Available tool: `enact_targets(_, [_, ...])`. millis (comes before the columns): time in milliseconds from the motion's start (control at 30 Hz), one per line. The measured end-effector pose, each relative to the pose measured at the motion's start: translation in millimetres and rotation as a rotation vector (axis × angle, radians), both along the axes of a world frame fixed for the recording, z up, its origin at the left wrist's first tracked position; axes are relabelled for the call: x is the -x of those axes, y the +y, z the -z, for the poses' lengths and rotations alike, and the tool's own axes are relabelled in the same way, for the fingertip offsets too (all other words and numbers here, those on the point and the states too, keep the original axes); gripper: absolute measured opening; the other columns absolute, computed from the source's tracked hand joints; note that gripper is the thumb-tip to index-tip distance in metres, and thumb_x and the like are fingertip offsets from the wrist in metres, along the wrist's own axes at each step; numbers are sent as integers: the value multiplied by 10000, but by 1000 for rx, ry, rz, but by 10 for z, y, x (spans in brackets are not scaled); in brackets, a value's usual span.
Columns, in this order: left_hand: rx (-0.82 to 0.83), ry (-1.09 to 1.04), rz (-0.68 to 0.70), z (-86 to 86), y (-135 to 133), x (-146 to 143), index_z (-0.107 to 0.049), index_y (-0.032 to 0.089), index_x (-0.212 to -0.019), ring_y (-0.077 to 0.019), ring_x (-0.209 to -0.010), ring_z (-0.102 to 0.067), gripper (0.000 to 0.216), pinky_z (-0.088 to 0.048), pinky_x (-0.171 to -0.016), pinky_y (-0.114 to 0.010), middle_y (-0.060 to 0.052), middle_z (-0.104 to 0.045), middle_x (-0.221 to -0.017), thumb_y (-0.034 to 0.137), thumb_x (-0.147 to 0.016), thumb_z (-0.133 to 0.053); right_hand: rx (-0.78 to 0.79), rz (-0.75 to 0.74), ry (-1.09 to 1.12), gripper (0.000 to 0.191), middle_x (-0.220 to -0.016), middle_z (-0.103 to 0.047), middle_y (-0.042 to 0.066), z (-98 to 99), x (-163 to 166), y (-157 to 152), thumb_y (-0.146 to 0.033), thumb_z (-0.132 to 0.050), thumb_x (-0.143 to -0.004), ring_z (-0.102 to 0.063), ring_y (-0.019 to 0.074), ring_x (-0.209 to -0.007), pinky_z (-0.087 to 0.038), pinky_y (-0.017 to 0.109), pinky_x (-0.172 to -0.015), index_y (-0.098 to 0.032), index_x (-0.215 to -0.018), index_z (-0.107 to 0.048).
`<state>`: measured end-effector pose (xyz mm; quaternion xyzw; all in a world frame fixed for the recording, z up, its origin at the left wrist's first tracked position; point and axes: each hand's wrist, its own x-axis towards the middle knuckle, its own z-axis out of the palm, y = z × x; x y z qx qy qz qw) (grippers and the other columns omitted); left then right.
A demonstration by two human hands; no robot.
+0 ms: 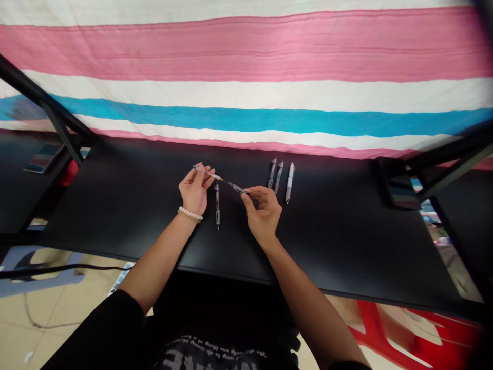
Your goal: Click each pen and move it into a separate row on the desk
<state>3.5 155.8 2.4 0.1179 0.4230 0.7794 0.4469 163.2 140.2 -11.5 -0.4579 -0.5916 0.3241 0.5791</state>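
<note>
My left hand (194,192), with a white coiled band and a beaded bracelet at its wrist, pinches the rear end of a slim pen refill (214,176). The refill slants down to the right, its thin dark tip at the mouth of a grey pen barrel (239,189). Closed fingers of my right hand (264,209) grip the barrel's other end. How far the tip sits inside the barrel I cannot tell. Between my forearms a grey pen (217,206) lies on the black table (339,231).
Beyond my right hand lie two grey pens (279,177) and a white pen (290,183). A phone (400,182) rests by the right metal frame, another phone (44,157) at far left. A striped cloth (246,92) hangs behind. Below right stands a red stool (377,329).
</note>
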Motion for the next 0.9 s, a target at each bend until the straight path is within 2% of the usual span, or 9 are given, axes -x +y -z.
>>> enact_targets(167, [-6,48,169,-17,-39,-93,-723,140,-945,-186,-808,-745,415,-583,-849,-364,-57,-745,-860,369,-646,-897,-1,-2,-20,135,-880,-719,14,-13,8,-19,-269,-732,-835,-702,168,-811,-584,339,-786,-222,-931,-649])
enact_targets(233, [0,55,180,-23,-48,-114,-723,142,-947,-186,-809,-744,410,-583,-846,-363,-57,-745,-861,369,-652,-894,80,-30,-16,134,-805,-713,5,0,13,-24,-320,-676,-886,-696,158,-718,-585,316,-695,-221,-954,-618])
enact_targets(300, [-1,50,179,-27,-49,-115,-727,143,-941,-182,-805,-744,407,-587,-820,-342,-58,-747,-860,367,-647,-896,141,-59,-13,211,-810,-710,10,16,19,-21,-371,-646,-905,-692,158,-694,-572,291,-620,-223,-1037,-573])
enact_targets(400, [-17,47,153,-33,-43,-104,-734,146,-924,-175,-791,-744,404,-594,-781,-315,-54,-749,-849,366,-631,-905,65,-50,-65,342,-949,-698,43,30,17,-14,-377,-709,-849,-697,180,-829,-581,315,-698,-231,-1107,-538])
enact_targets(533, [-12,65,124,-35,-36,-97,-739,147,-911,-171,-767,-743,402,-597,-746,-297,-52,-749,-829,364,-618,-910,75,-56,-90,237,-787,-656,-13,29,-2,-15,-344,-616,-918,-676,156,-695,-570,312,-667,-240,-1102,-509])
enact_targets(633, [-12,60,130,-30,-36,-97,-740,151,-913,-168,-775,-743,396,-598,-748,-288,-49,-750,-836,367,-626,-906,28,-67,-85,299,-902,-672,19,34,-6,-19,-334,-675,-875,-692,172,-798,-582,333,-724,-243,-1108,-510])
enact_targets(767, [0,57,175,-32,-46,-110,-735,152,-923,-164,-782,-743,403,-600,-755,-285,-48,-751,-840,372,-630,-903,83,-117,-42,130,-782,-652,-26,48,10,-31,-320,-592,-935,-658,124,-605,-566,280,-606,-246,-1013,-521])
enact_targets(900, [20,73,218,-43,-62,-137,-728,152,-935,-165,-779,-742,407,-600,-754,-294,-46,-748,-840,365,-635,-902,64,-59,-52,126,-798,-670,-14,35,11,-38,-317,-637,-909,-674,136,-656,-574,291,-642,-233,-956,-555])
